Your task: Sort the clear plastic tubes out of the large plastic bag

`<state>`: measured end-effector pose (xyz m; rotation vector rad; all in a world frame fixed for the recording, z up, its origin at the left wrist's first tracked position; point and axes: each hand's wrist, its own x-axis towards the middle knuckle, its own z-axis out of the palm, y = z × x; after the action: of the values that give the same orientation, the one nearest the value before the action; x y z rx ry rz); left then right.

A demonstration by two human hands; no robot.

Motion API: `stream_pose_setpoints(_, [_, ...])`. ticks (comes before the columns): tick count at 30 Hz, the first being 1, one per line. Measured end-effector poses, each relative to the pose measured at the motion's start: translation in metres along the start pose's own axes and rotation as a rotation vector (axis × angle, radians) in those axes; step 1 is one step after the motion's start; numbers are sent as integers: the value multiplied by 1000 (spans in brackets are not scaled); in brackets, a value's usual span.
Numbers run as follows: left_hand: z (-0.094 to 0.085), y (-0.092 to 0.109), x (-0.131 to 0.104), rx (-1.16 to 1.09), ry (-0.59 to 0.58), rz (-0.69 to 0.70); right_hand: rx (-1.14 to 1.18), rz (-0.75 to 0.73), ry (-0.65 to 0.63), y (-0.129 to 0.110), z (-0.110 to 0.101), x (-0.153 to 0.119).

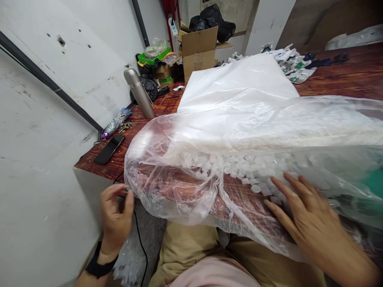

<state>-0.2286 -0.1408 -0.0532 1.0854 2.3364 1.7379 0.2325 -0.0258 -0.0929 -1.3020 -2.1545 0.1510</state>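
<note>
A large clear plastic bag (pixel 176 199) lies across the front of the table, its film wrinkled and hanging over the edge. Many small white plastic caps (pixel 236 165) are heaped in and under the film. With thumb and index finger pinched together, my left hand (pixel 116 217) holds the bag's left edge. My right hand (pixel 311 219) rests with spread fingers at the near side of the caps, its fingertips touching them or the film over them. Behind the caps lies a white sheet-like bag (pixel 239 85).
A steel flask (pixel 139 93) stands at the left, near a phone (pixel 109 149), keys (pixel 125 126) and a folded umbrella (pixel 116 121). Farther back are a cardboard box (pixel 199 50) and a pile of printed pieces (pixel 295 63). A black cable (pixel 140 235) hangs off the table's front.
</note>
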Motion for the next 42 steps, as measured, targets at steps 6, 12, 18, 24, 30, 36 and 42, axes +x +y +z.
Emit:
stream_pose_setpoints(6, [82,104,-3,-18,-961,710,-214,-104,-59,-6,18,44])
stream_pose_setpoints(12, [170,134,20,18,-1084,711,-221,-102,-146,-7,37,93])
stream_pose_setpoints(18, [195,144,27,-110,-1079,658,-201,-69,-137,-10,22,110])
stream_pose_setpoints(24, [189,139,27,-85,-1091,581,-47,-173,-172,-35,-8,73])
stream_pose_setpoints(30, [161,136,15,-39,-1087,557,78,-178,-164,-44,2,60])
stream_pose_setpoints(36, [122,138,-24,-129,-1226,523,422,17,-40,-71,-20,50])
stream_pose_setpoints(42, [111,132,-47,-149,-1152,703,466,-131,-81,-97,-34,37])
